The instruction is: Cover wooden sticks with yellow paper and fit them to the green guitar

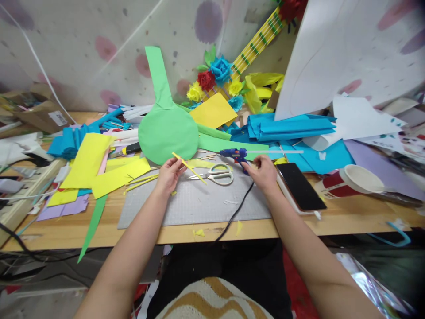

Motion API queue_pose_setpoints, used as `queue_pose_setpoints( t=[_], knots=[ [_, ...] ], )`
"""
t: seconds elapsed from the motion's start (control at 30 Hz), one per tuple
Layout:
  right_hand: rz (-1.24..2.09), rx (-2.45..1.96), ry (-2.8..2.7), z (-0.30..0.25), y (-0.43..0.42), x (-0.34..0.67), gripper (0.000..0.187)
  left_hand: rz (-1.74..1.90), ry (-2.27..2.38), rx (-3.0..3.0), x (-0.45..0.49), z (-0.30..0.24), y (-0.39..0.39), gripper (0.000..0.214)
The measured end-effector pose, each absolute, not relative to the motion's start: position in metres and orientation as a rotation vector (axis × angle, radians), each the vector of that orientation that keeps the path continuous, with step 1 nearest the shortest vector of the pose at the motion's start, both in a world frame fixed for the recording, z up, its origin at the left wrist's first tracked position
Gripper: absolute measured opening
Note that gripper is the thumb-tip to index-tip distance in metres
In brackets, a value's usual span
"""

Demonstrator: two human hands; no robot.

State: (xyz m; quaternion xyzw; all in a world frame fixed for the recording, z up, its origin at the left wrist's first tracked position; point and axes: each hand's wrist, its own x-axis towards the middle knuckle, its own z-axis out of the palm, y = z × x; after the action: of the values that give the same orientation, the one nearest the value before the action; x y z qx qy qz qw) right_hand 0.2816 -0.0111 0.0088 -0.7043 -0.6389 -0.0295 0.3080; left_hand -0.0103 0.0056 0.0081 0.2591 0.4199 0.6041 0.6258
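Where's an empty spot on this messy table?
The grey mat below the scissors, between the left hand holding a yellow strip and the right hand gripping the glue gun. Bare tabletop before the phone. Behind, paper piles crowd everything.

The strip (189, 167) is yellow and the glue gun (234, 153) is blue with a black cord (237, 212), both over a grey mat (199, 204) on the light brown table (348, 217). Toward the far edge are a green round sheet (168, 133) and red, blue and yellow paper flowers (212, 77). Near the right edge are a black phone (300, 185) and a red cup (345, 180), white inside.
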Motion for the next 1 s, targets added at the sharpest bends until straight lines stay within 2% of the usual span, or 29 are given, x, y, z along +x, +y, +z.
queue_pose_setpoints(
  t=[0.1,0.23,0.37,0.5,0.63,0.8,1.0],
  knots=[
    [-0.012,-1.854,-1.778,0.006,0.006,0.283,0.054,1.386,1.000,0.653,-0.008,0.005,0.005,0.018],
    [0.264,-1.863,-1.854,0.004,0.020,0.269,0.049,1.372,1.038,0.725,-0.005,0.002,0.003,0.025],
    [0.521,-1.845,-1.611,0.008,0.021,0.257,0.047,1.361,1.064,0.768,-0.003,0.002,0.002,0.031],
    [0.866,-1.539,-1.452,0.025,0.015,0.258,0.049,1.391,1.106,0.801,0.000,0.003,0.002,0.032],
    [1.149,-1.397,-1.658,0.039,0.010,0.256,0.044,1.520,1.150,0.823,-0.003,0.003,0.005,0.029],
    [1.121,-1.561,-1.767,0.029,0.005,0.239,0.044,1.641,1.177,0.797,-0.009,0.001,0.010,0.027],
    [1.033,-1.553,-1.866,0.026,-0.004,0.230,0.043,1.661,1.138,0.796,-0.008,-0.002,0.011,0.029]
  ],
)
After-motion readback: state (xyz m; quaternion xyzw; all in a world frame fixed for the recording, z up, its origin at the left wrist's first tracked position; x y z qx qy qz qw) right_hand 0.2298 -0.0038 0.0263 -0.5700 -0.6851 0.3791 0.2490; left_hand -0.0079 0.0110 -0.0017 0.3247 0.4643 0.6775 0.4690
